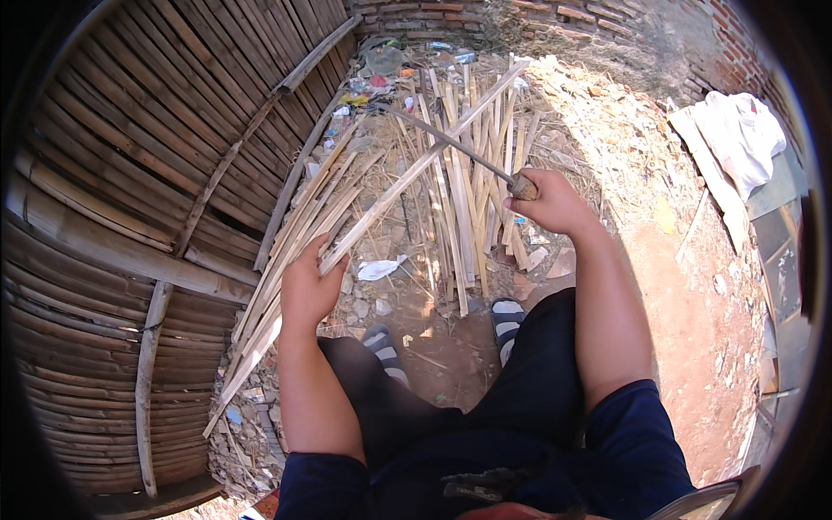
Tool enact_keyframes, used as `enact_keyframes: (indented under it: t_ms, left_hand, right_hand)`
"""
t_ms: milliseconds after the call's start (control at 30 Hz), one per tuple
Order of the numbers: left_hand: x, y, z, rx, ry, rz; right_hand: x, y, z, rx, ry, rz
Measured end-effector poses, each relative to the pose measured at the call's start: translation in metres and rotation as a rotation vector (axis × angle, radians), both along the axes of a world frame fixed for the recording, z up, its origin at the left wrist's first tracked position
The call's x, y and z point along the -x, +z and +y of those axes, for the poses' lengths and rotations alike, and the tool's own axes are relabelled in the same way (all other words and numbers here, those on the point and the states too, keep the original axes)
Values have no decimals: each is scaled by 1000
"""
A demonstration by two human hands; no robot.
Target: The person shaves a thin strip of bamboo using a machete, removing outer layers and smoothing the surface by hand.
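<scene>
My left hand (pixel 309 284) is closed around the near end of a long pale bamboo strip (pixel 387 198). The strip slants up and away to the right, over other strips on the ground. In my right hand (pixel 556 204) is the wooden handle of a long knife (pixel 479 159) with a narrow dark blade. That blade points up and to the left and crosses the strip about two thirds of the way along; whether the two touch, I cannot tell. Beneath them lies a loose pile of split bamboo strips (pixel 459 230), running away from my feet.
More strips (pixel 303 227) lie along a bamboo slat wall (pixel 165 139) on the left. Litter (pixel 379 81) and rubble gather near the brick wall (pixel 607 19). A white sack (pixel 745 139) rests on boards at right. A white scrap (pixel 380 268) lies before my sandalled feet.
</scene>
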State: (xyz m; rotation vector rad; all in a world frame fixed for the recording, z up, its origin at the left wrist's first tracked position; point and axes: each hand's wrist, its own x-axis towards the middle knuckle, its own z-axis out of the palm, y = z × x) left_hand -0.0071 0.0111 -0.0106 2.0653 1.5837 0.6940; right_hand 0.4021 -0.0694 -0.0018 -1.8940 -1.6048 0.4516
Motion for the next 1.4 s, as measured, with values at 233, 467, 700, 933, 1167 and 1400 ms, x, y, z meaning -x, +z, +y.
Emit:
enact_keyframes:
  t_ms: [233,467,700,933,1167,1400]
  left_hand:
    - [2,-3,-5,25,-25,19]
    - [9,-9,4,12,-2,20]
    - [-5,-8,-1,9,-38,62]
    - [-11,-1,-10,38,-92,127]
    - [-14,-5,-12,-65,-187,68]
    - [-31,26,-24,-183,-194,107]
  right_hand:
    - [34,21,1,85,279,-185]
    - [-23,-6,5,26,-284,317]
    - [-16,-13,6,-102,-297,685]
    - [1,-7,11,-125,-146,1023]
    - [4,-3,9,-211,-136,1163]
    - [1,-3,12,-285,-225,1193]
